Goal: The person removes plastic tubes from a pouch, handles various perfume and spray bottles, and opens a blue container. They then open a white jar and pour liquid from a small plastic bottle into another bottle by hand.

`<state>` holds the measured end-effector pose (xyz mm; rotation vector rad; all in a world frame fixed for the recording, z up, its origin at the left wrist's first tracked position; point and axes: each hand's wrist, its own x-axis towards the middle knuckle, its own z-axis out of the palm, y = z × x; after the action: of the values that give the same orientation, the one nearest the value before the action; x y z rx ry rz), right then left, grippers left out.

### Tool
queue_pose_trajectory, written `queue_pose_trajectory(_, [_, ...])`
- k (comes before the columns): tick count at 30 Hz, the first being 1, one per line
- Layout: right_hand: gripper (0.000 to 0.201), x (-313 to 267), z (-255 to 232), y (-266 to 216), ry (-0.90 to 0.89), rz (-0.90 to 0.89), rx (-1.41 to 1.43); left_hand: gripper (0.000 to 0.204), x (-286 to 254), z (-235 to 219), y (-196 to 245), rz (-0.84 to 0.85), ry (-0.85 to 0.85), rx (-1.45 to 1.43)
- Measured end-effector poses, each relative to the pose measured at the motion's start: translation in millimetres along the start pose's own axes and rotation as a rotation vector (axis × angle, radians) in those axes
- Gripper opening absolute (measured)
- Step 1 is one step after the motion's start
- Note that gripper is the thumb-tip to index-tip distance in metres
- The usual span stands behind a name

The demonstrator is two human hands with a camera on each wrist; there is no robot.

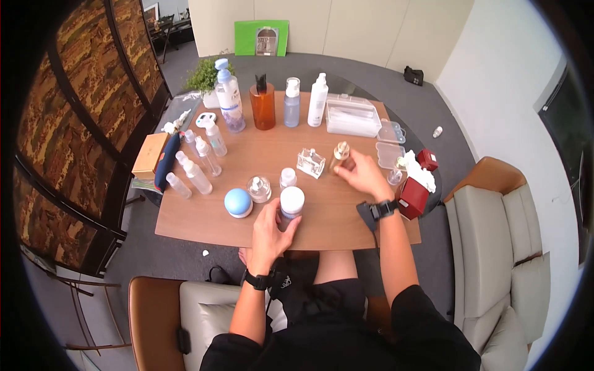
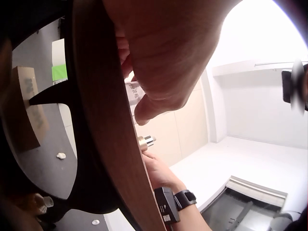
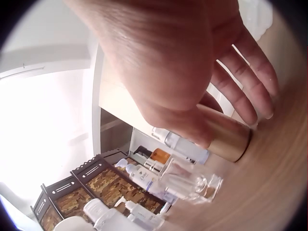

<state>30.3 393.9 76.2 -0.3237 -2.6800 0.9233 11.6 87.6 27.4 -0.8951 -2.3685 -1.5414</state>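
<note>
My left hand grips a small white-lidded jar near the front of the table, thumb and fingers round its sides. In the left wrist view a pale labelled piece of the jar shows beside the thumb. My right hand holds a gold bottle between thumb and fingers. Its base is right at the tabletop in the right wrist view, where the gold body lies under the thumb. A clear square glass bottle stands just left of it. Behind the jar is a small clear bottle.
A blue-domed jar and a round glass bottle stand left of my left hand. Several small bottles line the left side. Tall bottles, including an amber one, and a clear plastic case stand behind. Red boxes sit right.
</note>
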Motion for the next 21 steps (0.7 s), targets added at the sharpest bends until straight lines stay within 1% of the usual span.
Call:
queue_pose_trajectory(1, [0.04,10,0,5,0.01,0.013,-0.024,0.058,-3,1,0,-0.005,-0.013,0.0])
queue_pose_trajectory(2, [0.041,17,-5,9,-0.026,0.08,-0.06,0.058,-3,1,0,-0.007,-0.01,0.005])
queue_pose_trajectory(3, [0.042,24,-11,3,-0.06,0.141,-0.096,0.058,0,0,1,-0.004,-0.002,0.009])
queue_pose_trajectory(4, [0.042,31,-12,3,-0.054,0.143,-0.096,0.058,0,0,0,0.004,-0.007,0.016])
queue_pose_trajectory(6, [0.047,43,-8,6,-0.093,0.198,-0.272,0.058,-1,0,1,0.0,-0.015,0.024])
queue_pose_trajectory(9, [0.052,54,6,15,-0.058,0.251,-0.273,0.058,1,0,0,-0.003,-0.026,0.024])
queue_pose_trajectory(10, [0.052,58,15,30,-0.069,0.244,-0.272,0.058,0,0,-1,0.0,-0.023,0.016])
queue_pose_trajectory(12, [0.058,63,26,56,0.05,0.112,-0.161,0.058,1,-2,1,-0.002,-0.016,0.016])
queue_pose_trajectory(13, [0.058,61,23,42,0.036,0.105,-0.154,0.058,1,-2,2,0.01,-0.022,0.009])
queue_pose_trajectory(15, [0.058,54,3,15,-0.062,0.247,-0.135,0.058,1,-3,2,0.008,-0.023,0.025])
queue_pose_trajectory(16, [0.058,53,2,11,-0.052,0.248,-0.113,0.058,1,-3,2,0.019,-0.017,0.03])
queue_pose_trajectory(17, [0.058,57,3,9,-0.047,0.246,-0.109,0.058,0,-1,2,0.032,-0.016,0.033])
queue_pose_trajectory(19, [0.057,62,13,19,0.042,0.214,-0.066,0.059,1,0,2,0.044,-0.026,0.031])
queue_pose_trajectory(20, [0.051,66,23,34,0.104,0.144,-0.068,0.059,1,0,3,0.039,-0.019,0.058])
queue_pose_trajectory(21, [0.051,65,24,37,0.11,0.166,-0.06,0.059,0,0,4,0.033,-0.016,0.084])
